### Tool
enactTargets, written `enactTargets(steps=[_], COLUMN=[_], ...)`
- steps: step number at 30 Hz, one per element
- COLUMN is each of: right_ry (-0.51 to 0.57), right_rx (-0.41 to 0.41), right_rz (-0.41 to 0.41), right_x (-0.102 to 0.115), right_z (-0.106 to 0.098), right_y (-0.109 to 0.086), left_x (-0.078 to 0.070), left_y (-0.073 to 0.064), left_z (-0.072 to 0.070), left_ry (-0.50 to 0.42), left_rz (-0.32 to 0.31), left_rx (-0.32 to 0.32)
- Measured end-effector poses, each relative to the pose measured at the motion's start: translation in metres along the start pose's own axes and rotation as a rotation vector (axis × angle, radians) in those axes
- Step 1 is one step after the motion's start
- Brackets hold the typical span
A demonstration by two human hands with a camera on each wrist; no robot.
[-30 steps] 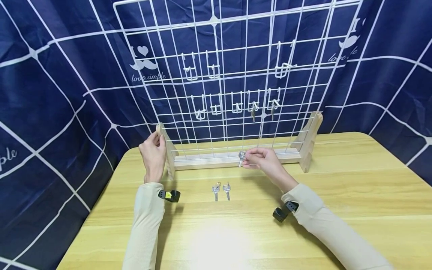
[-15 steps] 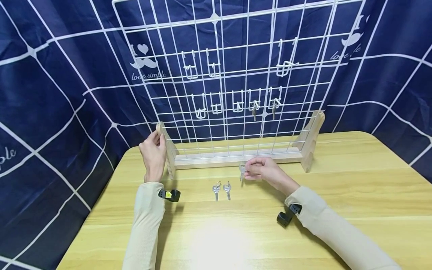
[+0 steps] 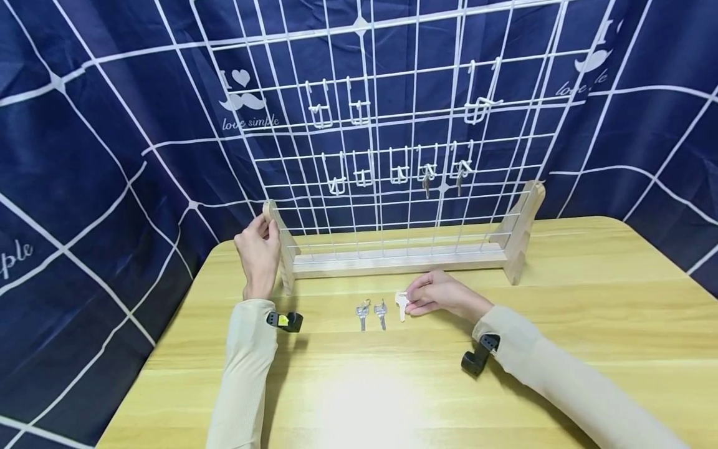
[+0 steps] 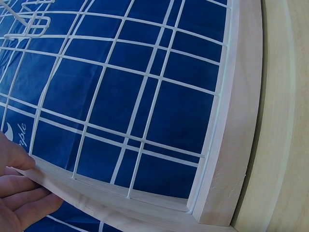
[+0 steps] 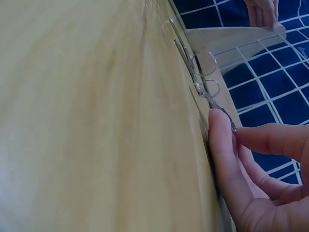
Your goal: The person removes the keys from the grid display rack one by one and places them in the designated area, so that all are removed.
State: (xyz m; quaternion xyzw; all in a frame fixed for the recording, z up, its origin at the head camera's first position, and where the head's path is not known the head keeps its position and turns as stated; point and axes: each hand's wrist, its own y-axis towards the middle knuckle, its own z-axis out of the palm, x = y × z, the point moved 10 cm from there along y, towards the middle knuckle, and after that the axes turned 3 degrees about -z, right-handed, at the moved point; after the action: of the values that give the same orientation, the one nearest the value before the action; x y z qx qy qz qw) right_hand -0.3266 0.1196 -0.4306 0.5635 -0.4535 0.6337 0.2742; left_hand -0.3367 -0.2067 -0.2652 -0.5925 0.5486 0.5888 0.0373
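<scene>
My left hand [image 3: 259,255] grips the left wooden upright [image 3: 285,243] of a white wire grid rack; in the left wrist view its fingers [image 4: 24,203] lie along the wood. Low over the table, my right hand [image 3: 443,294] pinches a silver key [image 3: 401,302] between thumb and fingers, its blade pointing down toward me. The right wrist view shows this key [image 5: 223,110] edge-on at the fingertips. To its left, one silver key [image 3: 381,315] and another key [image 3: 361,317] lie side by side on the table, small rings at their heads.
White hooks hang in two rows on the wire grid [image 3: 416,112]. Keys hang from two lower-row hooks, one key [image 3: 426,186] left of the other key [image 3: 460,183]. The wooden base bar [image 3: 392,264] stands behind the loose keys on the table [image 3: 314,374]. A dark blue curtain [image 3: 101,249] hangs behind.
My right hand has brought the key down from in front of the base bar toward the table, beside the two lying keys. The left hand stays on the upright.
</scene>
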Motion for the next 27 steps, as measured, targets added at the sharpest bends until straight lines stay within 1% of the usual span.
enactTargets(steps=[3,7,11,16,21,27], right_ry=[0.005,0.000,-0.022,-0.049,-0.047,-0.052], right_rx=[0.000,-0.001,-0.012,-0.002,-0.002,-0.017], right_rz=[0.007,0.017,0.033,0.045,0.035,0.046], right_x=[-0.0009,-0.0011,-0.0010,-0.0001,0.0019,0.0013], right_z=[0.0015,0.0037,0.0036,0.0057,0.0078,0.0086], right_y=[0.0012,0.0019,0.0013,-0.0016,-0.0032,-0.0043], left_x=[-0.0022,-0.0036,-0.0037,-0.0025,-0.0014,0.0001], left_y=[0.0006,0.0013,0.0018,0.0021,0.0005,-0.0005], left_z=[-0.0003,0.0002,0.0011,0.0020,0.0008,0.0006], left_ry=[0.009,0.004,-0.004,-0.007,-0.010,-0.014], left_rz=[0.015,0.021,0.015,0.011,-0.005,0.001], left_rx=[-0.007,-0.008,-0.006,-0.005,0.002,0.012])
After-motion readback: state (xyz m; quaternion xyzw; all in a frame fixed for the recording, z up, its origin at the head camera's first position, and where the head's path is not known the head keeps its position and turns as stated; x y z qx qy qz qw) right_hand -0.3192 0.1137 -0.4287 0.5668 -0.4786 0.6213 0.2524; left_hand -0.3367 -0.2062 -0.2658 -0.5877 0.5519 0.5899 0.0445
